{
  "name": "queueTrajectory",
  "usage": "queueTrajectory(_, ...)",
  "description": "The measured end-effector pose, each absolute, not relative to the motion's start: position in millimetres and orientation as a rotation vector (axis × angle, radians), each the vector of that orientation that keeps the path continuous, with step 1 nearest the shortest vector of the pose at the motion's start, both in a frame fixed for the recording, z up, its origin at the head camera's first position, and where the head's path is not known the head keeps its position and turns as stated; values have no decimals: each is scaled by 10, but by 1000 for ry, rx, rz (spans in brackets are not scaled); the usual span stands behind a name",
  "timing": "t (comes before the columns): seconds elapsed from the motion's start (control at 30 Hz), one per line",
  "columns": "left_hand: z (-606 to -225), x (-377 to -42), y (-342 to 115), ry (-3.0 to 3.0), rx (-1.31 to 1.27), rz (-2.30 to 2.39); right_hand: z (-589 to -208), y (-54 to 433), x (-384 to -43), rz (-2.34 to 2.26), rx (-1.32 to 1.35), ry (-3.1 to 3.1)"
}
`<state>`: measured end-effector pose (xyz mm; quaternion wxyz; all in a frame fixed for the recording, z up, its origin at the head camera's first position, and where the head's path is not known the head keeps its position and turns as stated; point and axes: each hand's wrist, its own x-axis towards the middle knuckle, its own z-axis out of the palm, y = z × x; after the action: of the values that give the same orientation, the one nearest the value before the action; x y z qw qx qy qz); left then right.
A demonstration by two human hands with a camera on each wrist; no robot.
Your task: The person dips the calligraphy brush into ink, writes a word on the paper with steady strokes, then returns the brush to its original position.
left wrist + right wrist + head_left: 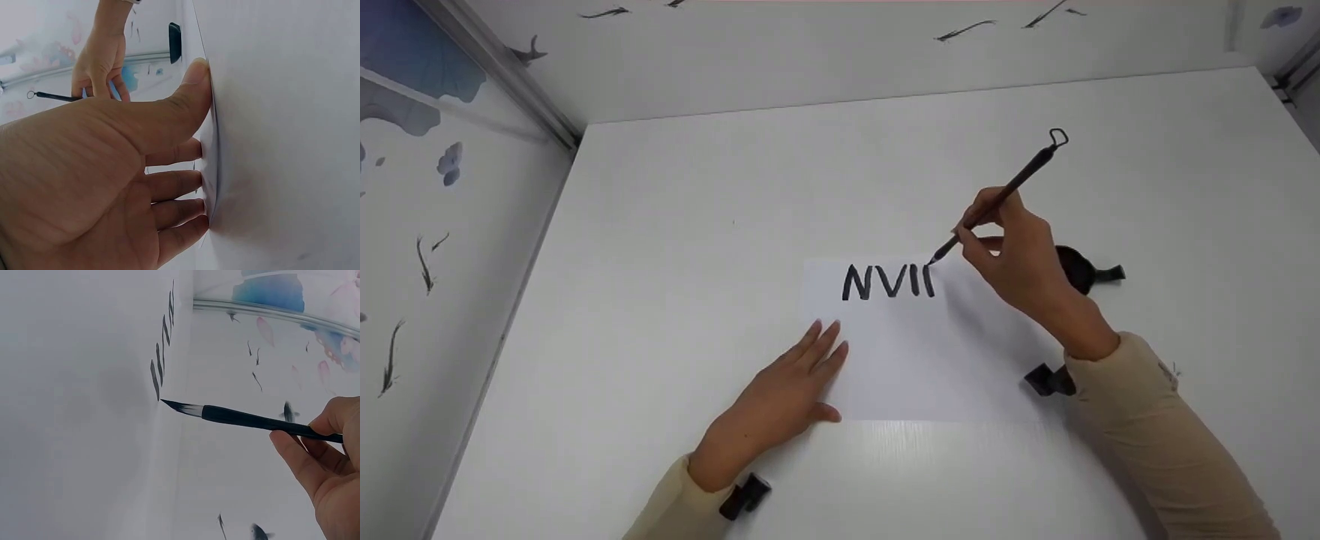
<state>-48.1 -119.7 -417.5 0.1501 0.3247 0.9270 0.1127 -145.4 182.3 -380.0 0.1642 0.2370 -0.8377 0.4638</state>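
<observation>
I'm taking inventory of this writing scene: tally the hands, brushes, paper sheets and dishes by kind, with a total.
Left hand and right hand: 2 hands
Brush: 1
Paper sheet: 1
Black dish, partly hidden: 1
Total: 5

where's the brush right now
In the head view, the brush is right of centre, in the right hand, its tip by the rightmost black stroke on the paper.

Indoor booth, patterned walls [787, 56]

Head view looks forward-down from six o'clock; sideways wrist views skim the paper [922, 367] closely; all share the brush [1024, 176].
</observation>
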Motion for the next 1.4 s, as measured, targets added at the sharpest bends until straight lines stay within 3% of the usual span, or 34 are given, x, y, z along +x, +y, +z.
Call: queueTrajectory(1.4, -4154, -435, -1220, 2664, 916, 301, -3732, 1901, -1438, 1155, 721, -2576)
